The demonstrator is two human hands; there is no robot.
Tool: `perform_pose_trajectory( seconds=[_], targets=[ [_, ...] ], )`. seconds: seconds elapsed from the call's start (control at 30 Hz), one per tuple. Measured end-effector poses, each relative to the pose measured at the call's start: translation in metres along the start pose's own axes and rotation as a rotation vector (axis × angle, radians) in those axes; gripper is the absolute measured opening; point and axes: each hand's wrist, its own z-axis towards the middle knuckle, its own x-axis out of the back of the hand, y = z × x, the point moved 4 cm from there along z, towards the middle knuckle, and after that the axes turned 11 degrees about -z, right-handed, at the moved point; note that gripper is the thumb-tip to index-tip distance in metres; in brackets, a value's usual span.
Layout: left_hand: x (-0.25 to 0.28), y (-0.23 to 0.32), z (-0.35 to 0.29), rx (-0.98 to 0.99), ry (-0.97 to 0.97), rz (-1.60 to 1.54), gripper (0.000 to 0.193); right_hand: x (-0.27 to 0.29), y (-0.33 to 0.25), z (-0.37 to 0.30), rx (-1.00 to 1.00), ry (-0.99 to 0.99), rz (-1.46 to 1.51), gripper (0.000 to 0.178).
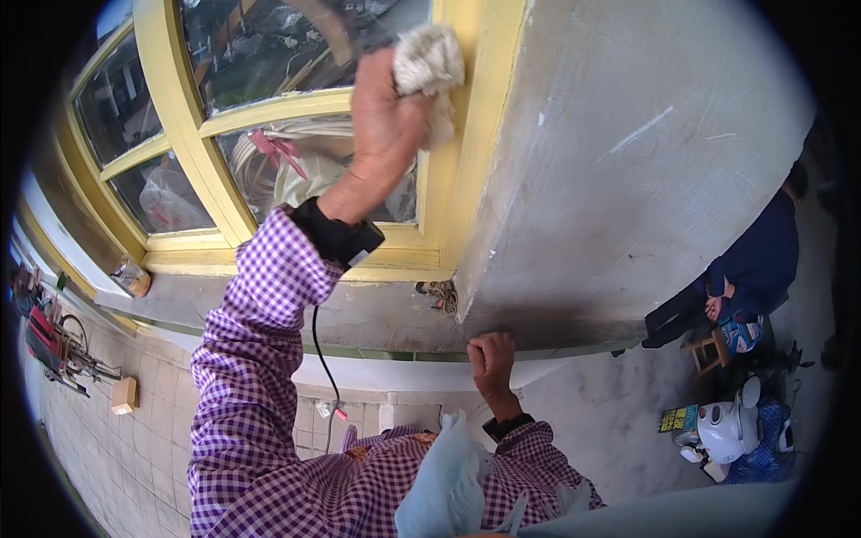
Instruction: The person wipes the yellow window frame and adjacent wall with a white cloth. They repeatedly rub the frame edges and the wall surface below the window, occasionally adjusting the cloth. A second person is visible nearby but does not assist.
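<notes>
My left hand [384, 125] is raised against the yellow window frame [480, 134], its fingers closed around a crumpled off-white rag [429, 61]. The rag rests at the right upright of the frame, beside the glass pane [269, 54], and one end hangs below my fingers. Lower down, my right hand [492, 359] is at the edge of the grey ledge [350, 314], near the corner with the plastered wall [619, 179]. Its fingers are curled in, and whatever they may hold is hidden.
A small tangled bundle [438, 294] lies on the ledge by the wall corner. A jar [132, 276] stands at the sill's left end. A black cord [325, 368] hangs from my left wrist. Right of the wall are a person in dark clothes [758, 251] and a white scooter [728, 432].
</notes>
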Motion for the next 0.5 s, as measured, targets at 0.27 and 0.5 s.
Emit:
perform_pose_trajectory(
  seconds=[0.27,0.5],
  targets=[
    [-0.019,0.065,0.150,-0.402,0.059,-0.192,0.040,0.000,-0.005,0.001,-0.006,0.035,-0.008,0.006],
    [-0.070,0.068,0.207,-0.490,0.103,0.290,0.032,-0.005,0.002,-0.005,0.010,0.009,0.002,0.007]
  ],
)
